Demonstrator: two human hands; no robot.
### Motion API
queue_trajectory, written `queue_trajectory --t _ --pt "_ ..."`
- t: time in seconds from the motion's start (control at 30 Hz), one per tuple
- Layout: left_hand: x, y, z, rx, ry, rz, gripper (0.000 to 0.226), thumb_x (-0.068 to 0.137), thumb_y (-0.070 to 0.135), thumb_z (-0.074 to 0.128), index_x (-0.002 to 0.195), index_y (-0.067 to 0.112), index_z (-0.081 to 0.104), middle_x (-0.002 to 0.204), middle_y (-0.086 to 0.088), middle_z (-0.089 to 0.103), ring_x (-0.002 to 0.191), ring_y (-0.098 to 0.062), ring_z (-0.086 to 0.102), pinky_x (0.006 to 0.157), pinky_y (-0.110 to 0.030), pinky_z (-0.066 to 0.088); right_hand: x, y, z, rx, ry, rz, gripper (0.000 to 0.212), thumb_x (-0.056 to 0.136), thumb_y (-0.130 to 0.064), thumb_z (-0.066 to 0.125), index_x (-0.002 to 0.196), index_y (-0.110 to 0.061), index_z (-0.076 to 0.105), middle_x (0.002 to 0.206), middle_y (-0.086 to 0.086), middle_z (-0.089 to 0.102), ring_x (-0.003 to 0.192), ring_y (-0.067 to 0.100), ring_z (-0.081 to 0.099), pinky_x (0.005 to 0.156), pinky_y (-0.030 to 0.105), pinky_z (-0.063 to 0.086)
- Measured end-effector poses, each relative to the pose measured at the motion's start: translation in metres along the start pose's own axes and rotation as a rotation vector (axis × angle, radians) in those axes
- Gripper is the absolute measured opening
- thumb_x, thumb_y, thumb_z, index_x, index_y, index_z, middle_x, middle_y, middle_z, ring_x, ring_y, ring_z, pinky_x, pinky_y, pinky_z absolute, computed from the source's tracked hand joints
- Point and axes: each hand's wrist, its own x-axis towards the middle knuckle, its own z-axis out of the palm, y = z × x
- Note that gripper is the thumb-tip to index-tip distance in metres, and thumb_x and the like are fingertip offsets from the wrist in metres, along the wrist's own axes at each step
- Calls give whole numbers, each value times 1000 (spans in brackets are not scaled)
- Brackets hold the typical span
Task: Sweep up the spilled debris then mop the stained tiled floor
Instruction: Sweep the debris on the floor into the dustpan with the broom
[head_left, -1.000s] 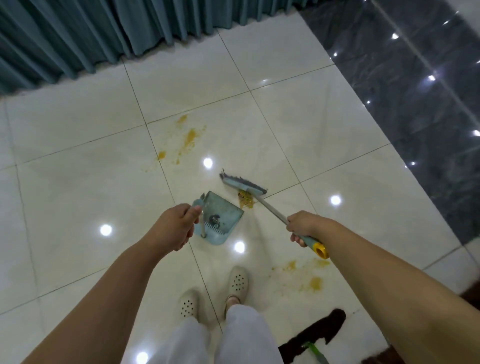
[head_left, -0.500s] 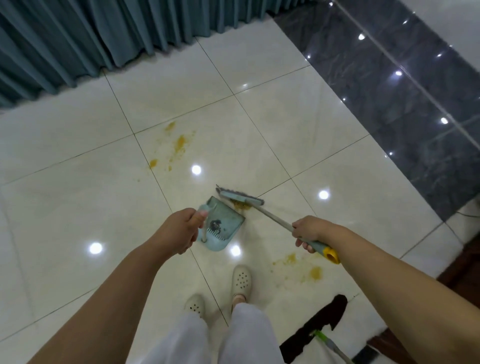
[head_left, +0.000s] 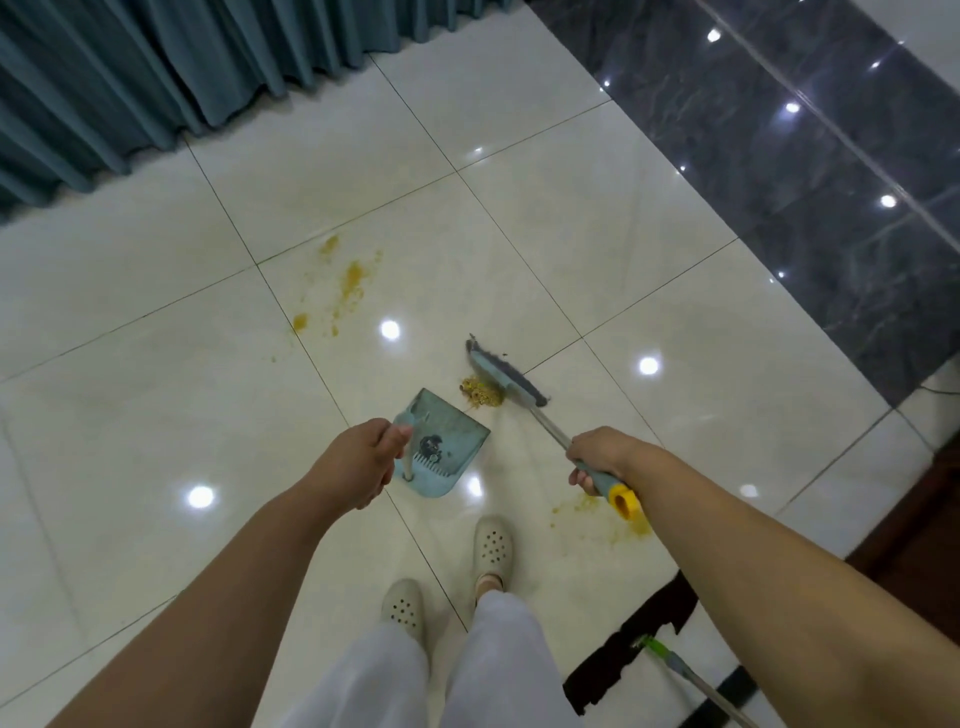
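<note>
Sweeping resumes: the broom head (head_left: 506, 375), over the debris pile (head_left: 482, 392) half a second ago, now stands behind it, clear of the dustpan (head_left: 444, 441). Right hand (head_left: 597, 457) grips the broom, left hand (head_left: 358, 460) the dustpan handle; another stroke seems needed.

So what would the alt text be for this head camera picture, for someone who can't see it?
Seen from above, a person's right hand holds a broom beside a small pile of yellow debris, while the left hand holds a blue dustpan next to it. Yellow stains mark the white tiled floor.

No text, label, brand, number or sign can be read anywhere; the dark mark inside the dustpan (head_left: 441, 444) is too blurred to make out.
</note>
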Motion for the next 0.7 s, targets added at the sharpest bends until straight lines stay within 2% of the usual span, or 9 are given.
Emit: queue_trajectory --t 0.23,0.43,0.63,0.7 --pt "6 -2 -16 26 10 -2 43 98 43 37 82 7 53 57 -3 47 42 -14 36 36 -20 31 -14 10 31 -34 -90 48 33 96 -12 44 128 -6 47 73 16 57 46 15 44 38 17 40" --pt "-1 -12 -11 48 1 21 45 97 47 37 80 7 52 55 -3 49 39 -12 38 36 -22 33 -45 8 27 -7 -211 43 38 94 -9 43 130 1 45 78 17 58 44 14 40 38 18 37" --pt "-15 -23 -14 22 -9 24 44 97 45 39 82 6 53 54 -2 50 36 -11 38 35 -20 34 -67 -3 11 -48 -191 18 34 96 -8 40 130 -10 44 77 14 56 44 13 39 34 14 36" --pt "-17 -25 -16 15 -17 14 42 98 43 39 83 6 53 55 -2 50 36 -10 38 36 -20 35 -67 -8 12 -95 -161 -10 31 97 -7 41 127 -9 46 76 15 55 46 14 39 34 14 37"
